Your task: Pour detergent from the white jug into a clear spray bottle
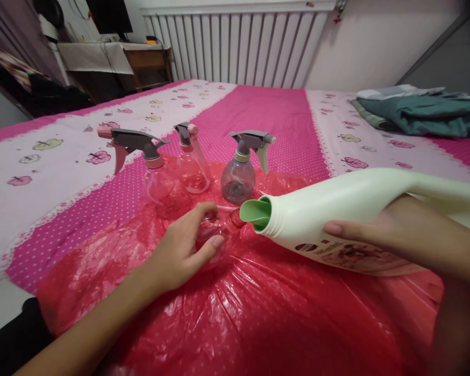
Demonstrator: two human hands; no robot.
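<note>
Right hand grips a large white plastic detergent jug around its body, thumb on the near side, fingers hidden behind it. Jug is tipped to near horizontal, long axis running right to left, its pale green pour spout at the left end. Spout sits just beside and slightly above the open neck of a small clear plastic bottle with no sprayer on it. Left hand is curled round that bottle, thumb in front and fingers over the top, steadying it on the red plastic sheet spread over the pink patterned bed. Bottle is partly hidden by the hand, so its tilt cannot be told. So the open neck lies directly left of the spout, between both hands, left hand nearer. No liquid visible leaving the spout. Behind stand 3 clear spray bottles with grey triggers: left, middle, right, all upright, apart from the hands. Folded green cloth lies far right on the bed.
</note>
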